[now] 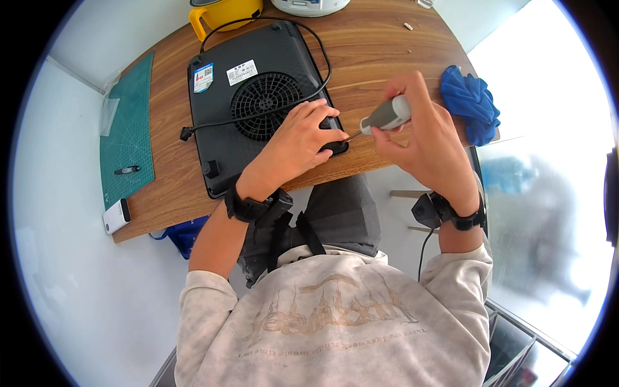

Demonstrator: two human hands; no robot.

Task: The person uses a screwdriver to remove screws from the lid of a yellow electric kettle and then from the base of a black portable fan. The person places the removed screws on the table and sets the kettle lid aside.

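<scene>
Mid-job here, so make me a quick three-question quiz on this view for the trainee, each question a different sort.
1. Which hand holds the screwdriver?
2. True or false: on the black appliance, the power cord crosses over the round fan grille.
3. Fill in the blank: the crumpled blue cloth lies near the ____ edge of the table, from the person's side.

Key:
1. The right hand.
2. True.
3. Right.

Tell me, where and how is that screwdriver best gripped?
Likely by its thick grey-and-white handle, from the right, as the right hand does: it is broad and rounded, while the thin shaft points left toward the black appliance.
</scene>
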